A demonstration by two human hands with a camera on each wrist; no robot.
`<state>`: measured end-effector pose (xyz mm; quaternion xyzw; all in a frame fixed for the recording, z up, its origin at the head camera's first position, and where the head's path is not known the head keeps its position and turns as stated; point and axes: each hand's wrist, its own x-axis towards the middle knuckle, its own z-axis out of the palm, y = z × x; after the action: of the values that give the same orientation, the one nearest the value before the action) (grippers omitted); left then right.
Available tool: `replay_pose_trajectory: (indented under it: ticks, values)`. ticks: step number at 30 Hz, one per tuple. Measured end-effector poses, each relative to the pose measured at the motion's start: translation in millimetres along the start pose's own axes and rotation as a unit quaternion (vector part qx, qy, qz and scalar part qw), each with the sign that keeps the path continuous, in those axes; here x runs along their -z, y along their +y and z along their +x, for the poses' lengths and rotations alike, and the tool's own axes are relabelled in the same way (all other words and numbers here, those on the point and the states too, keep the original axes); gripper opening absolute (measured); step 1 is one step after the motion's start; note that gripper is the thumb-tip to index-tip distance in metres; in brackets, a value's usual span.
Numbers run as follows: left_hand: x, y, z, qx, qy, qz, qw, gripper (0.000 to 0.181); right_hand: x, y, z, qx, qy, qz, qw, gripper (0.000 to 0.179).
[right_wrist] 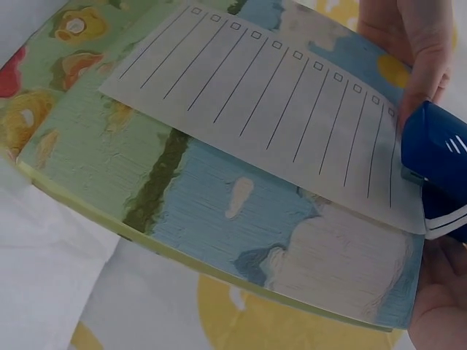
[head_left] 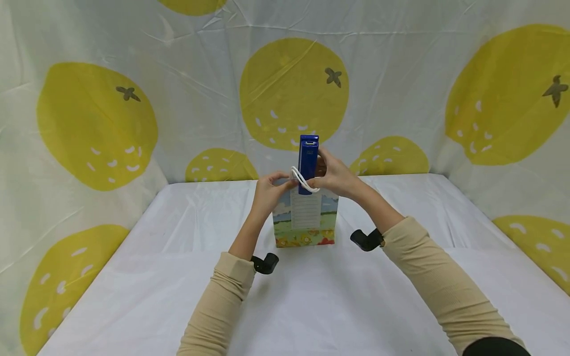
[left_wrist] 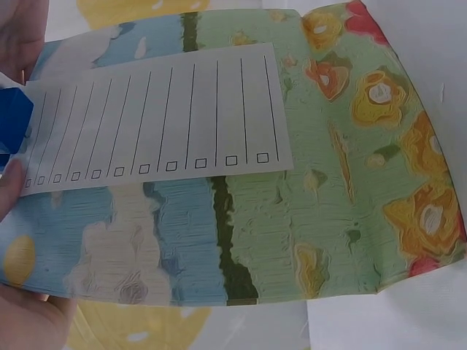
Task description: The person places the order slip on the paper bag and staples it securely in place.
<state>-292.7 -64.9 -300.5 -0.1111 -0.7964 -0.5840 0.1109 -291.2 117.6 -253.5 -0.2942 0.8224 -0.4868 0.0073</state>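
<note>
A paper gift bag [head_left: 328, 217] with a painted sky-and-flowers print stands upright before me. On its front lies a white lined checklist [head_left: 306, 215], its boxes running down the left side. My left hand [head_left: 269, 194] pinches the bag's top edge together with the paper, thumb in front and fingers behind. My right hand [head_left: 340, 178] grips a blue stapler [head_left: 308, 160], held upright at the top of the bag. In the right wrist view the stapler [right_wrist: 438, 149] overlaps the checklist's upper end. A white cord handle [head_left: 299, 177] loops across the stapler's lower part.
A white cloth [head_left: 187, 296] covers the table. Behind it hangs a white curtain printed with big yellow lemons [head_left: 294, 94]. Black camera mounts sit on both wrists, and a dark round object [head_left: 496, 347] shows at the lower right edge.
</note>
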Motion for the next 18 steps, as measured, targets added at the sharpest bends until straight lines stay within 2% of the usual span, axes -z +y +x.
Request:
replay_pose_trajectory:
  ticks: [6, 11, 14, 18]
  values:
    - [4.4, 0.8, -1.0, -0.001, -0.038, 0.008, 0.9993, 0.031, 0, -1, -0.7, -0.006, 0.005, -0.004, 1.0000, 0.078]
    - [12.0, 0.5, -1.7, -0.016, -0.083, -0.004, 0.9964, 0.033, 1, -1, -1.0, -0.002, 0.004, -0.006, 1.0000, 0.077]
    - [15.3, 0.5, -1.7, -0.035, -0.105, 0.013, 0.9938, 0.037, 1, -1, -0.9, 0.000, 0.005, -0.009, 0.9999, 0.077]
    - [16.0, 1.5, -2.5, -0.057, -0.113, 0.055, 0.9904, 0.045, 2, 0, -0.8, 0.000, 0.006, -0.007, 1.0000, 0.076]
